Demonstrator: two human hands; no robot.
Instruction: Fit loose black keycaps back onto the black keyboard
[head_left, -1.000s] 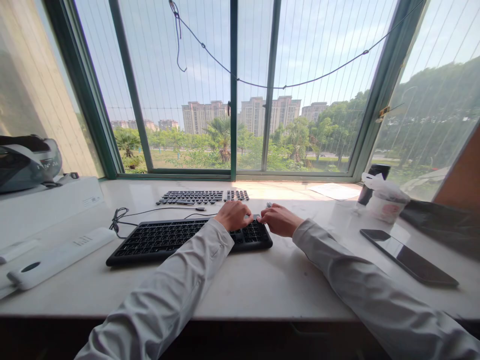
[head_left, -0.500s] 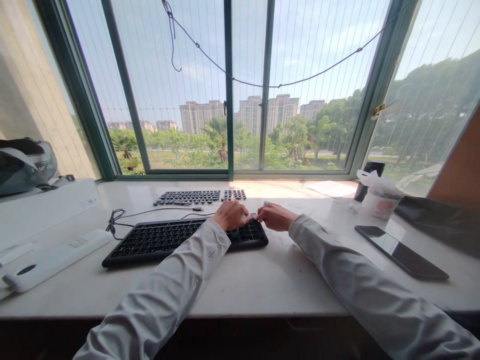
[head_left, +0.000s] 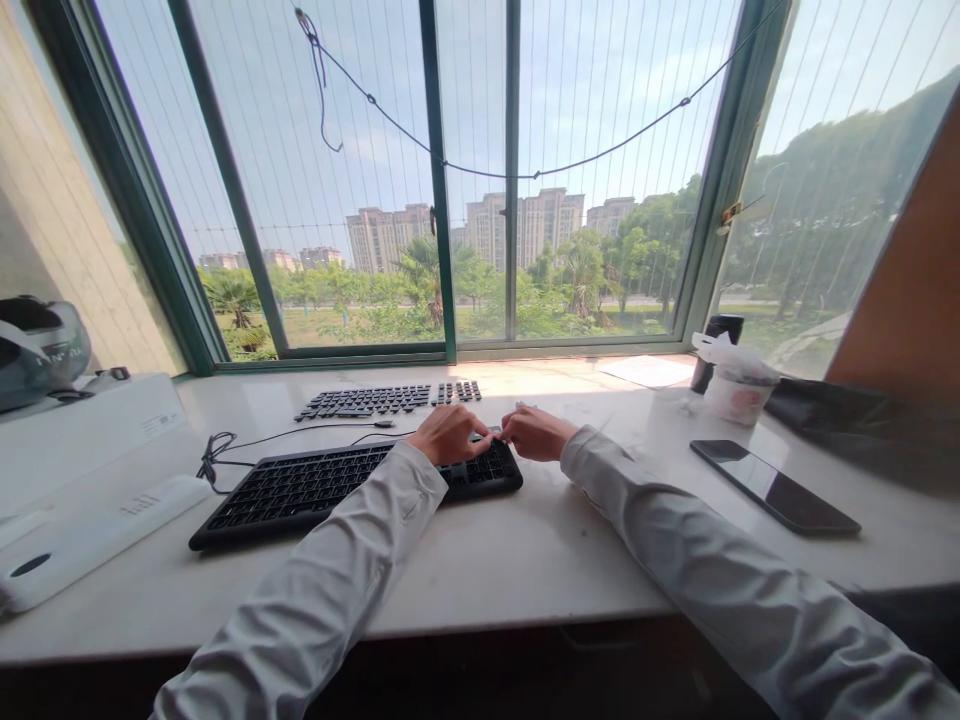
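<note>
A black keyboard (head_left: 300,490) with bare key sockets lies at a slant on the white counter. Over its right end, my left hand (head_left: 448,436) is closed, thumb and fingers pinched together. My right hand (head_left: 537,434) is closed too, its fingertips meeting those of the left above the keyboard's far right corner. A small whitish scrap (head_left: 495,431), perhaps tissue, shows between the fingertips, and a bit of similar white stands out behind the right knuckles. What exactly each hand grips is mostly hidden. Behind the keyboard, black keycaps (head_left: 367,400) are laid out in rows.
A coiled black cable (head_left: 214,458) runs behind the keyboard. At the left are a long white device (head_left: 97,535) and a helmet (head_left: 41,350) on a white box (head_left: 97,420). A phone (head_left: 772,487), a bagged cup (head_left: 739,390) and a paper sheet (head_left: 649,371) lie right.
The whole view has shifted, so the counter and keyboard appear a little farther left. My hands have drawn together, their fingertips now meeting over the keyboard's right end.
</note>
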